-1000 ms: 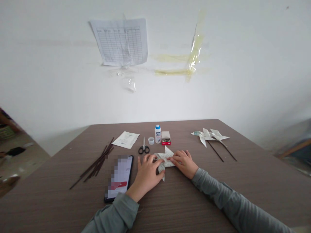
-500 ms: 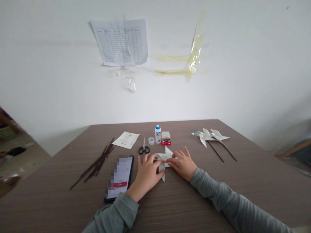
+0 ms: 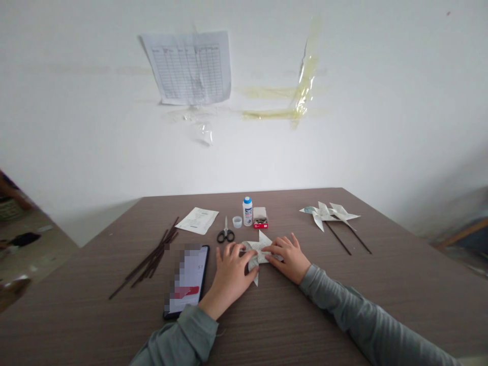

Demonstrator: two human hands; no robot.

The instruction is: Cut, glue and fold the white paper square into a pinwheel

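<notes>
A folded paper pinwheel [image 3: 259, 250] of printed paper lies flat on the brown wood-grain table [image 3: 305, 305], its points sticking out from under my hands. My left hand [image 3: 232, 277] presses on its left side, fingertips gathered over the folded centre. On the right side, my right hand [image 3: 287, 257] holds the paper down with its fingers spread. My hands nearly meet, and they hide part of the paper.
Beside my left hand lies a smartphone [image 3: 186, 281]. Further left are several dark sticks [image 3: 152, 256]. Ahead stand scissors [image 3: 225, 234], a white glue bottle [image 3: 247, 211] and a small box of pins [image 3: 260, 217]. Two paper pinwheels on sticks [image 3: 328, 213] lie at right.
The fingers of my right hand have spread and settled on the paper's right side, with the hand shifting slightly. My left hand has barely moved.
</notes>
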